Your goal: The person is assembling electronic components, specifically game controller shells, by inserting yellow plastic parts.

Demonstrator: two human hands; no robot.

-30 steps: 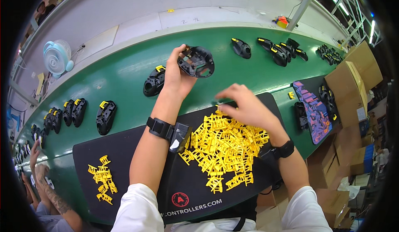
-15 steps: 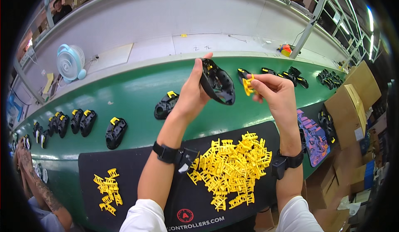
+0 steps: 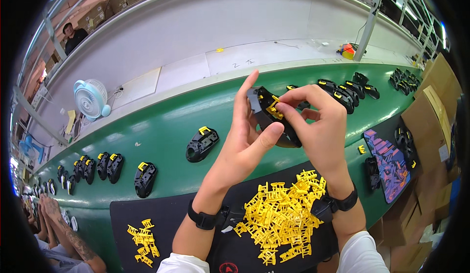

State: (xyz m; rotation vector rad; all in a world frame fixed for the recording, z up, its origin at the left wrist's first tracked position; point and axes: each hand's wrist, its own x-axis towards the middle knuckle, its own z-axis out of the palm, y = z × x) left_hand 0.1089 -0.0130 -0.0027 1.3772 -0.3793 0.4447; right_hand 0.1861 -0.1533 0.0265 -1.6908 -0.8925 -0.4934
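Observation:
In front of me my left hand [image 3: 239, 148] grips a black mouse shell [image 3: 261, 105], its hollow side tilted toward my right. My right hand [image 3: 320, 131] pinches a small yellow plastic clip [image 3: 275, 111] against the inside of the shell's upper end. Whether the clip is seated is hidden by my fingers. Below my hands lies a big heap of yellow clips [image 3: 281, 212] on a black mat [image 3: 123, 216]. A smaller heap of clips [image 3: 143, 243] sits to its left. Single black shells with yellow clips, such as one shell [image 3: 202, 145] and another shell [image 3: 145, 180], lie beyond the mat.
More shells [image 3: 338, 94] stand along the green bench [image 3: 171, 175] to the right and left. A blue fan [image 3: 90, 99] is at the back left. A co-worker's arms [image 3: 66, 229] rest at the left edge. A patterned mat [image 3: 387, 165] and cardboard boxes [image 3: 433, 121] fill the right.
My right hand has brought the yellow clip leftward to the black shell. My left hand has turned and lowered the shell a little. The whole view has shifted slightly.

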